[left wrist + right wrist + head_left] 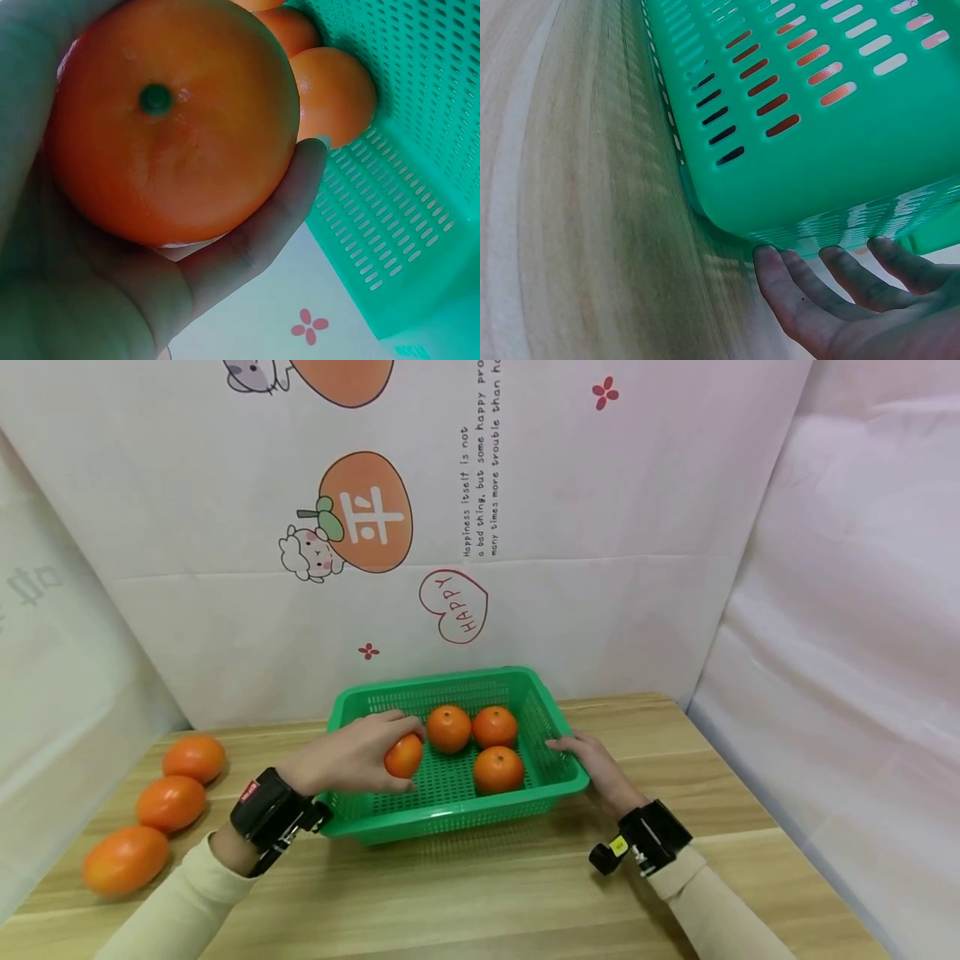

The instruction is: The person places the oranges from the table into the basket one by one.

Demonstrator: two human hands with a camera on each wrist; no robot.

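My left hand point(356, 756) holds an orange point(404, 756) over the left part of the green plastic basket point(450, 814). In the left wrist view, fingers and thumb curl round this orange point(172, 127), its green stem end facing the camera. Three more oranges sit in the basket's right half: one at the back point(448, 729), one at back right point(495, 727), one in front point(498, 770). My right hand point(600, 768) holds the basket's right end, one digit over the rim. Several fingertips touch the outside wall in the right wrist view; the thumb is hidden there.
Three oranges lie in a slanting row on the wooden table point(480, 893) at the left, the nearest one point(126, 861) close to the table's left edge. A white printed cloth point(562, 610) hangs right behind the basket, and white cloth point(847, 652) also hangs on both sides.
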